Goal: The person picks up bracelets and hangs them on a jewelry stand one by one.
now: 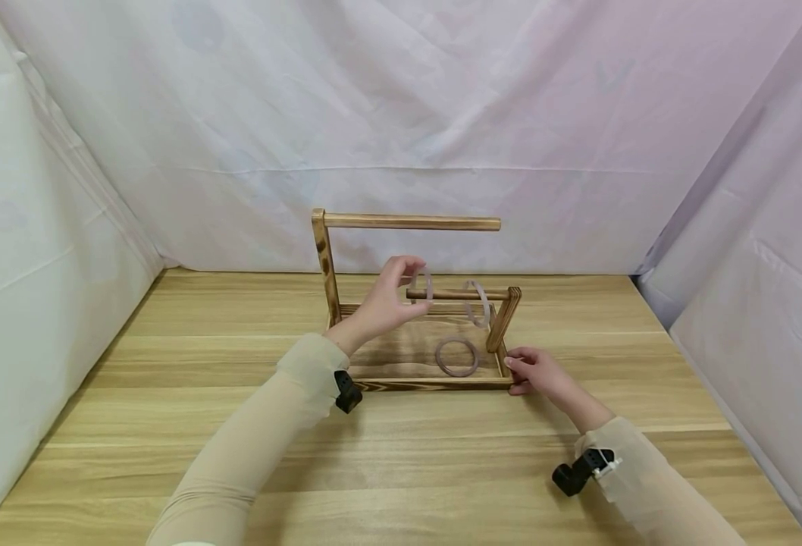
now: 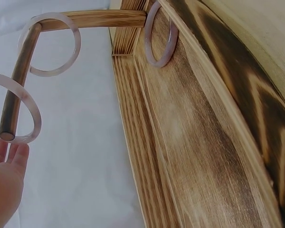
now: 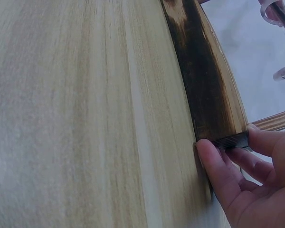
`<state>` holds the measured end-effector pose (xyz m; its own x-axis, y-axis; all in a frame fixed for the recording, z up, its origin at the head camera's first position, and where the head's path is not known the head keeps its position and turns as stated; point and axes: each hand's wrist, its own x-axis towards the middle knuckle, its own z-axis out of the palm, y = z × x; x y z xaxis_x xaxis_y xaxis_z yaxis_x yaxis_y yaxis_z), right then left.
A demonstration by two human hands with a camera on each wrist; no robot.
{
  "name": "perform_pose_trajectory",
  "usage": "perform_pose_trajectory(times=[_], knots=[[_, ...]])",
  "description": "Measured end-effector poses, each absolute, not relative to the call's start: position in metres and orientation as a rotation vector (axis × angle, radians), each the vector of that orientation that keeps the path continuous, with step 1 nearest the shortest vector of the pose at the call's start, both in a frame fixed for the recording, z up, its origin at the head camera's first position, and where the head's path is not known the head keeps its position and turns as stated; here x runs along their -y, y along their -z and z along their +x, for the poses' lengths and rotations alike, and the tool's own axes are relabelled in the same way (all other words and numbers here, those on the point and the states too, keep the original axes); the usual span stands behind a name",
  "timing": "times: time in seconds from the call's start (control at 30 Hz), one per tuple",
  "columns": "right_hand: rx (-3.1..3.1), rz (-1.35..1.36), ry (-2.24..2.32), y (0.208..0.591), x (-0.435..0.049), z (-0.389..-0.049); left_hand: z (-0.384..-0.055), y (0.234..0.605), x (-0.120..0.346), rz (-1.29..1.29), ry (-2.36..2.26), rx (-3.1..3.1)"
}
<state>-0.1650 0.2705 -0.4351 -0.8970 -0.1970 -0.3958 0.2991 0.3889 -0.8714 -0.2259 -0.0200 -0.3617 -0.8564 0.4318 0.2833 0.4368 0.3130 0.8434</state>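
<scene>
Between its thumb and fingers, my left hand (image 1: 389, 299) pinches a pale translucent bangle (image 2: 35, 116) at the free end of the lower rod (image 1: 452, 294) of a wooden bangle stand (image 1: 435, 384). That rod's tip shows inside the ring in the left wrist view. A second pale bangle (image 1: 480, 303) hangs round the same rod, close to its post. Inside the stand's tray lies a darker, purplish bangle (image 1: 457, 357), near the front right. My right hand (image 1: 537, 375) grips the tray's front right corner, its fingers (image 3: 211, 154) against the burnt-grain wood.
An upper rod (image 1: 411, 221) runs from a tall post (image 1: 326, 262) at the stand's left, its right end free. A short post (image 1: 505, 318) carries the lower rod. The stand rests on a wood-grain table (image 1: 442, 470), with pale cloth (image 1: 401, 114) behind and at both sides.
</scene>
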Motion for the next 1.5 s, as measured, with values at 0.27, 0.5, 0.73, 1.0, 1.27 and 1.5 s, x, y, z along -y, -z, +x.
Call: perform_pose_trajectory(times=[0.27,0.5,0.73,1.0,1.27,1.5], knots=[[-2.222,0.091,1.514,0.435,-0.270,-0.164,-0.226,0.358,0.017,-0.850,1.605,2.555],[-2.225,0.100,1.510,0.435,-0.270,-0.165,-0.225,0.354,0.013,-0.875,1.581,2.553],[-2.225,0.102,1.509,0.436,-0.270,-0.166,-0.225,0.351,0.009,-0.881,1.583,2.544],[-2.225,0.096,1.511,0.436,-0.271,-0.166,-0.225,0.348,0.004,-0.891,1.569,2.539],[-2.227,0.069,1.502,0.436,-0.270,-0.164,-0.226,0.349,-0.001,-0.899,1.570,2.547],[-2.221,0.094,1.511,0.437,-0.271,-0.166,-0.228,0.349,-0.005,-0.936,1.523,2.536]])
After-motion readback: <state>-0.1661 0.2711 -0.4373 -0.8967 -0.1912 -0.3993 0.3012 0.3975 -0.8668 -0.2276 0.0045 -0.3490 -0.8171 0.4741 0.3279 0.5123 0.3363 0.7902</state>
